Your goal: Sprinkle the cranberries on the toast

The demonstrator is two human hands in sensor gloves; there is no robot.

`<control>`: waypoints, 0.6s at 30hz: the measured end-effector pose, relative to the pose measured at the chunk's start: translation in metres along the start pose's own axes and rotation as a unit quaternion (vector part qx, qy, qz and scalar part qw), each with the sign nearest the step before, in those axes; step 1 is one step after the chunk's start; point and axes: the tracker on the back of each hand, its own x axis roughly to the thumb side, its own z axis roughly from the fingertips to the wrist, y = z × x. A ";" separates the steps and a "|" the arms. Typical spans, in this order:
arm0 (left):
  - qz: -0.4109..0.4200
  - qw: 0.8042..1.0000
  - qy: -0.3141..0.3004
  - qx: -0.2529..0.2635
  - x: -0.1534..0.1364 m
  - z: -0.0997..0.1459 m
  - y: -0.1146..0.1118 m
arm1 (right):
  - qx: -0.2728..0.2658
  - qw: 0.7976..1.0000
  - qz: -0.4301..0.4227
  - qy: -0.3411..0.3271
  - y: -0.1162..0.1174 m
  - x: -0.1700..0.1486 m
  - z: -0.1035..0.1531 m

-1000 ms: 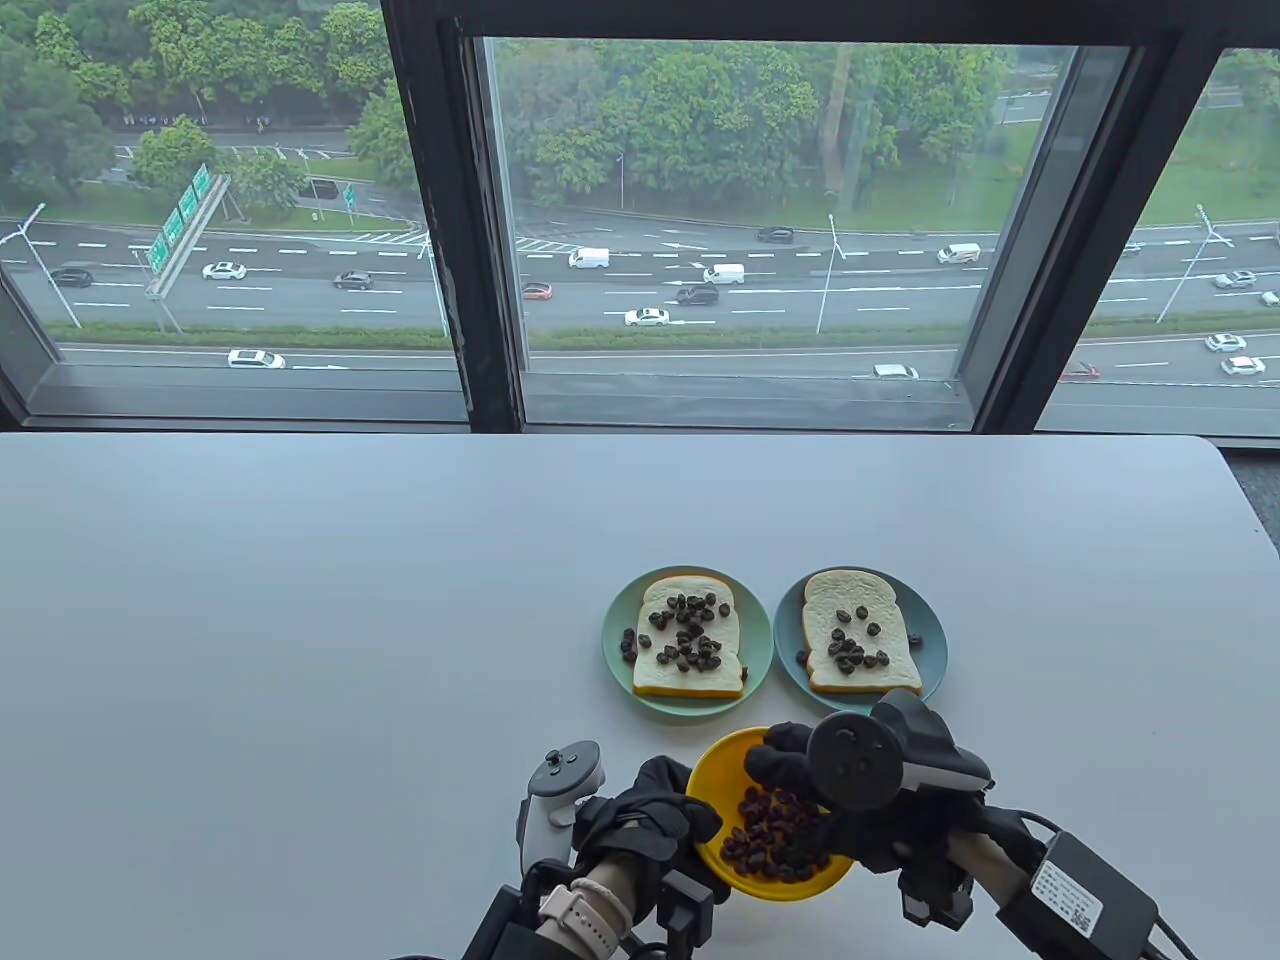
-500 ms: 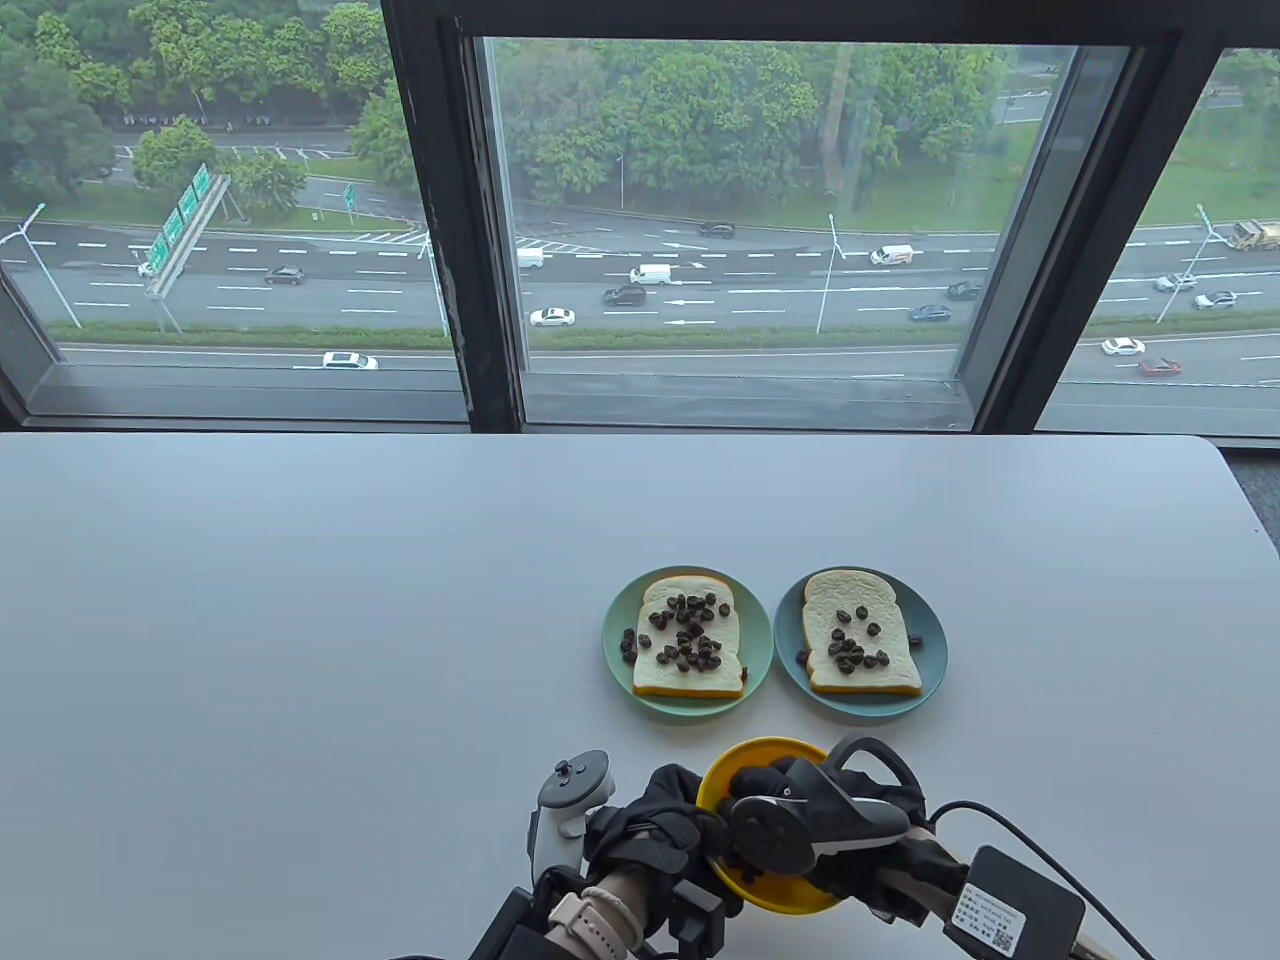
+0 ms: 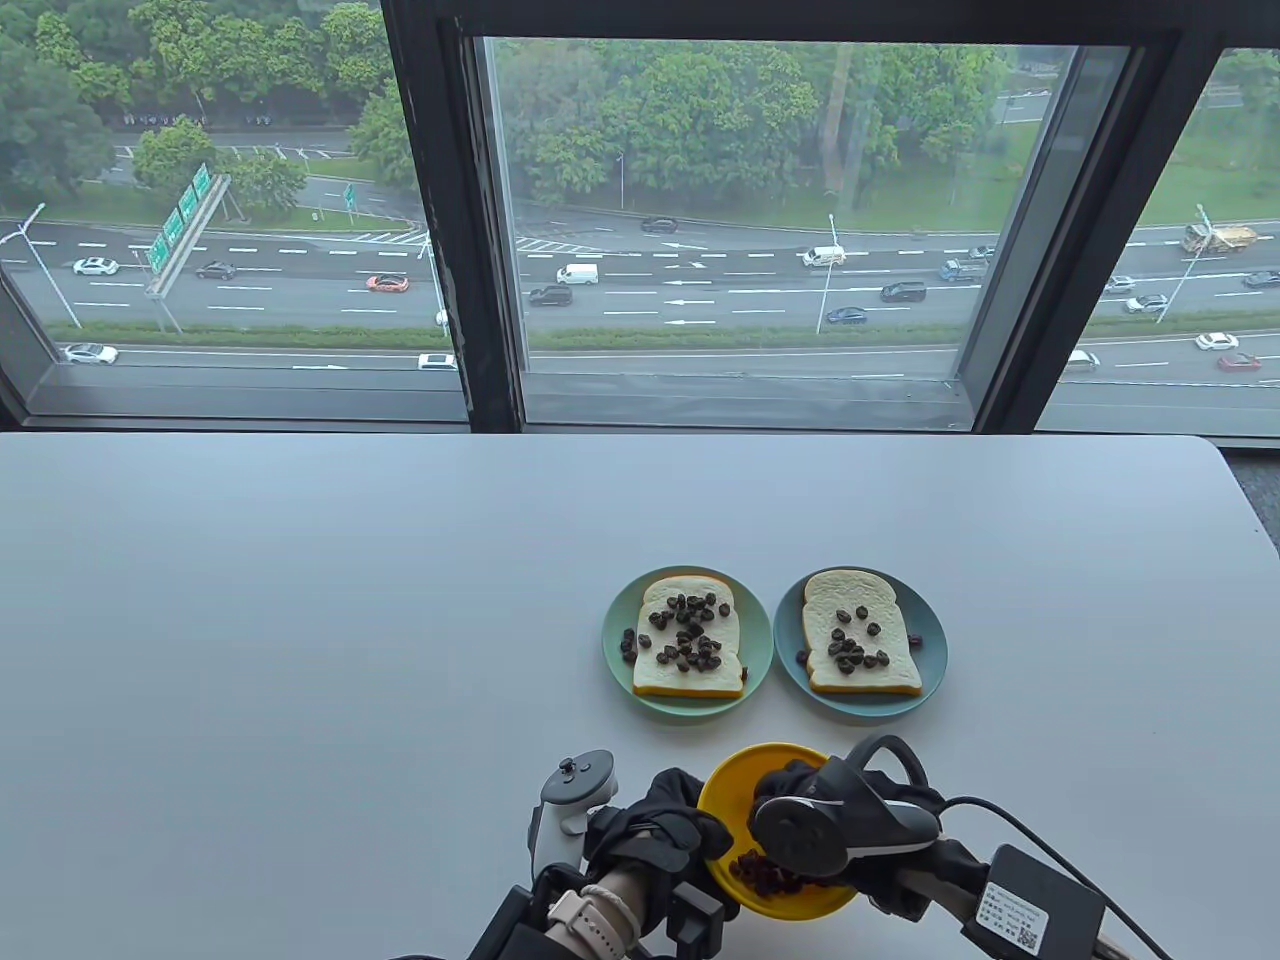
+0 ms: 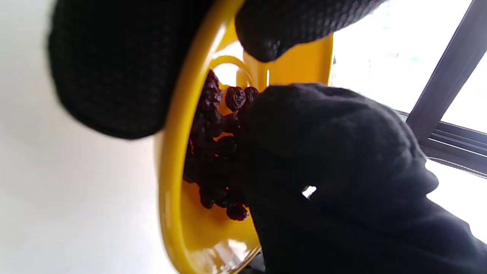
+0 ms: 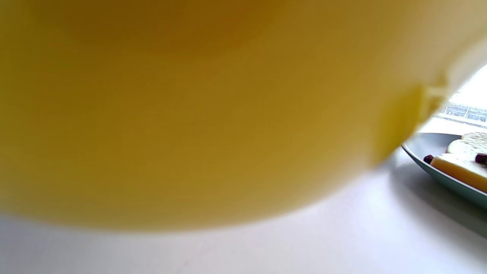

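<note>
Cranberries (image 3: pixel 765 875), dark and wrinkled, heap in the tilted yellow bowl (image 3: pixel 735 795) my left hand (image 3: pixel 655 830) grips; my right hand (image 3: pixel 800 800) reaches in, grasp unclear.

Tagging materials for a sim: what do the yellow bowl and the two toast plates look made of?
Round yellow bowl: likely glossy plastic or melamine, given the bright highlights on its rim in the left wrist view. Two round pale teal plates: matte, evenly coloured, with no glare; plastic or ceramic, I cannot tell.
</note>
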 end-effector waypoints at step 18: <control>0.007 1.000 0.002 -0.008 0.003 0.004 0.007 | -0.038 0.962 -0.078 0.258 -0.011 -0.178 -0.063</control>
